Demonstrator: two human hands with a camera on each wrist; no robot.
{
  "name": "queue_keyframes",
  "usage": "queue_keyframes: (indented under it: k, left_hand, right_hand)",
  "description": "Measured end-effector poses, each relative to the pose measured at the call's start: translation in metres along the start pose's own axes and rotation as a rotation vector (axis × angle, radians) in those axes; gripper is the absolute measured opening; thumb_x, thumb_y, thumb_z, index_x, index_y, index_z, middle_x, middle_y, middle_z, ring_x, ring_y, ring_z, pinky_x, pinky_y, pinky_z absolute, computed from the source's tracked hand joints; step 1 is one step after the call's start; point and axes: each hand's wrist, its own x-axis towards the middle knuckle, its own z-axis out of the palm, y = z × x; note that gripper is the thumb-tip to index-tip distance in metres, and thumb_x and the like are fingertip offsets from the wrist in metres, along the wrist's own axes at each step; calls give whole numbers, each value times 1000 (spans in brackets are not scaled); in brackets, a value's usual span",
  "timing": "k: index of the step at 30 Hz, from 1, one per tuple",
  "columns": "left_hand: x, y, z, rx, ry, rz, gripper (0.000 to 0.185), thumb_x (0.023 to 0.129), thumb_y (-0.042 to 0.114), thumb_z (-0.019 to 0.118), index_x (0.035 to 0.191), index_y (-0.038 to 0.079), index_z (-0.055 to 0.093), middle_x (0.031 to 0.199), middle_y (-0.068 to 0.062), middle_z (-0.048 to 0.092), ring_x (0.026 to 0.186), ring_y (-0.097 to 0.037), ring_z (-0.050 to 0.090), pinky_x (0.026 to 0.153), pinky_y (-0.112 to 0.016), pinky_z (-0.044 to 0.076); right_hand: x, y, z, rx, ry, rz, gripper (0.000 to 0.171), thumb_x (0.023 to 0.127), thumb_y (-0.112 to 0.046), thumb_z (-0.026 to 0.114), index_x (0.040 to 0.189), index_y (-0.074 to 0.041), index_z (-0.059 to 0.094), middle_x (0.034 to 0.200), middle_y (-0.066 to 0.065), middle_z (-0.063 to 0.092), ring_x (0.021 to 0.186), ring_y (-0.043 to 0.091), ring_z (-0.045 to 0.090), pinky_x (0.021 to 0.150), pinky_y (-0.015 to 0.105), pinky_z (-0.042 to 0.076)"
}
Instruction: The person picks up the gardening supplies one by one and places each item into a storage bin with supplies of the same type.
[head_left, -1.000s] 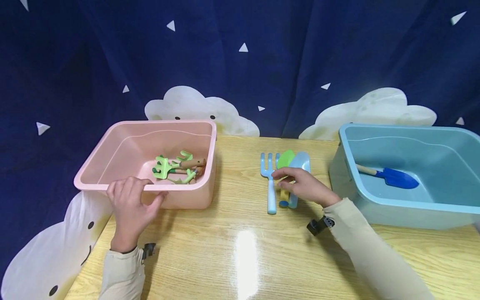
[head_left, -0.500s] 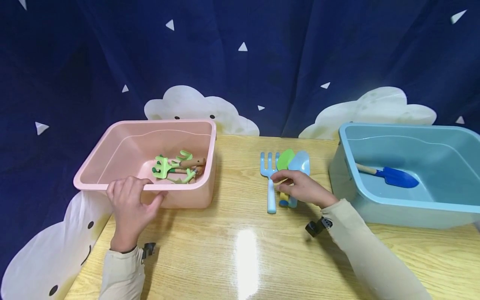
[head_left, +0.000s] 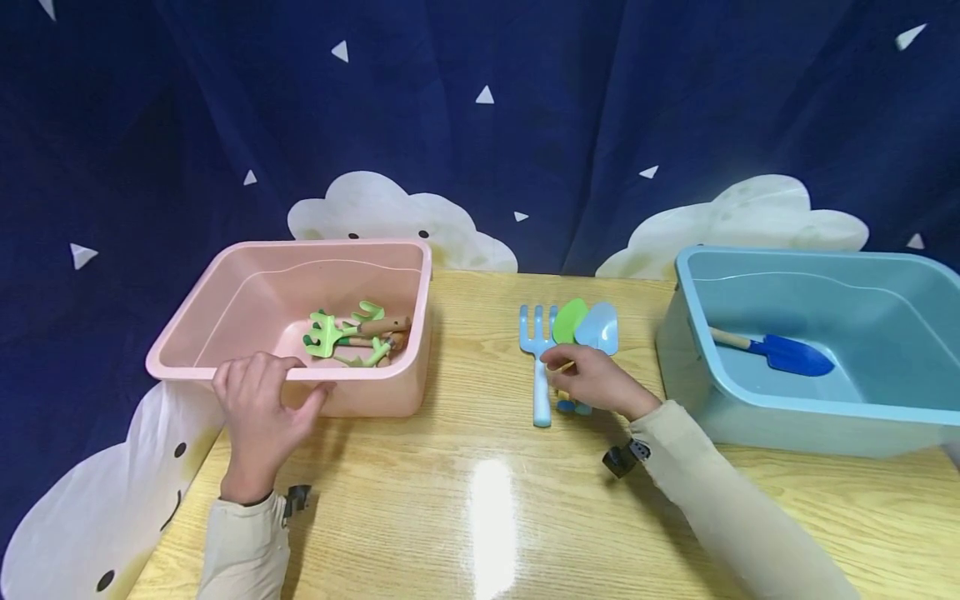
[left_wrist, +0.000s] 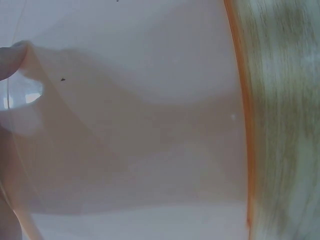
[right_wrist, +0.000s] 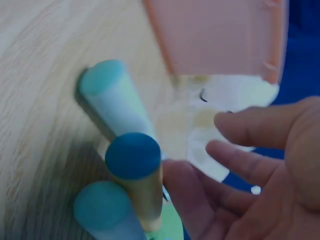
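My left hand (head_left: 258,392) grips the front rim of the pink bin (head_left: 225,287), fingers over the edge and thumb on the outer wall; the left wrist view shows only that wall (left_wrist: 150,125). Three tools lie side by side mid-table: a light blue fork (head_left: 536,333), a green trowel (head_left: 570,320) with a yellow handle, and a light blue shovel (head_left: 598,327). My right hand (head_left: 562,371) lies over their handles. In the right wrist view its thumb touches the yellow handle with the blue cap (right_wrist: 134,157), and its fingers (right_wrist: 235,122) hover loose above.
Several green tools with wooden handles (head_left: 352,333) lie in the pink bin. A blue bin (head_left: 787,417) at the right holds a dark blue trowel (head_left: 791,354). A dark blue curtain with white clouds hangs behind the wooden table (head_left: 480,500).
My right hand has slid a little left and settled lower over the tool handles. The left hand has kept its hold on the pink bin's rim.
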Motion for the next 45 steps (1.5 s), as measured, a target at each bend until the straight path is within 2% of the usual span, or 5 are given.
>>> queue_keyframes:
  k: [8,13,30,36,45]
  left_hand:
    - [-2,0,-1,2,-8,-4,46,72,41,70,89,-2,63,75,-16,54,80,-39,44,90,-57,23]
    - [-1,0,0,-3,-11,-4,47,73,42,70,89,-2,63,75,-15,53,80,-39,43,90,-57,23]
    - [0,1,-1,-2,-14,-9,47,73,43,70,89,-1,63,75,-15,53,81,-39,43,91,-57,23]
    - [1,1,-1,2,-7,-2,46,72,41,69,88,-2,62,75,-15,52,80,-39,43,90,-58,23]
    - [0,1,-1,2,-8,-4,47,73,42,70,88,-2,62,75,-15,53,81,-40,43,91,-58,23]
  right_hand:
    - [14,-8,22,-336,37,25,49,90,-18,66,134,1,55,123,19,66,110,32,64,93,46,51]
    - [17,-8,30,-372,34,76,59,89,-21,68,140,2,48,134,21,60,120,34,59,100,49,47]
    - [23,-7,32,-215,54,126,63,87,-13,67,144,1,42,135,20,58,110,28,60,89,41,51]
    - [27,-7,28,-98,23,163,64,91,-15,64,147,-2,38,120,19,64,93,22,60,74,32,49]
    - [30,-5,29,140,-16,152,59,91,-10,62,146,-4,41,101,10,53,86,19,49,71,28,41]
